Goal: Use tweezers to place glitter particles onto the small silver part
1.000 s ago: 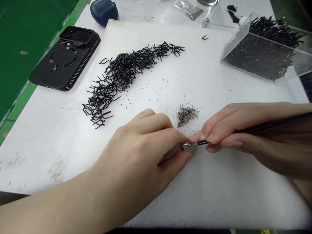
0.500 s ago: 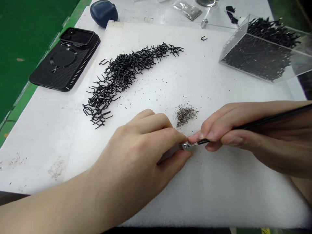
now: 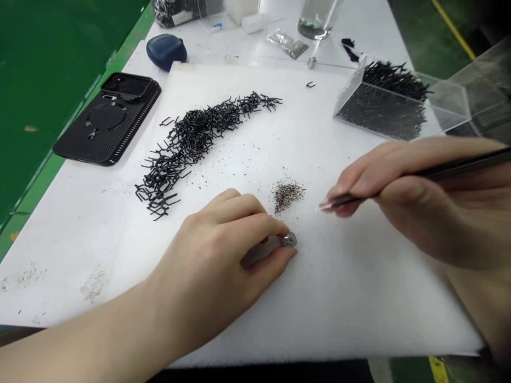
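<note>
My left hand (image 3: 227, 250) rests on the white pad (image 3: 339, 298), thumb and index finger pinching a small silvery metal part (image 3: 290, 239) with a hole in its face. In my right hand (image 3: 399, 186), held like a pen, are slim black tweezers (image 3: 447, 169) with a pale, blurred tip. That tip is apart from the metal part, up and to its right. A small heap of tiny brownish metallic grains (image 3: 288, 197) lies just beyond my left fingertips. Farther left stretches a long pile of black forked pieces (image 3: 199, 130).
A black phone (image 3: 106, 119) and a dark blue rounded case (image 3: 166, 51) lie at the left. A clear box of black pieces (image 3: 383, 103) is tipped at the right. Behind stand a glass (image 3: 317, 21), a small bag (image 3: 287, 42) and another metal piece (image 3: 312, 63).
My right hand has drawn the tweezers up and away from the metal part, where the tip was touching. My left hand keeps its pinch. The view has shifted, showing more of the table's back.
</note>
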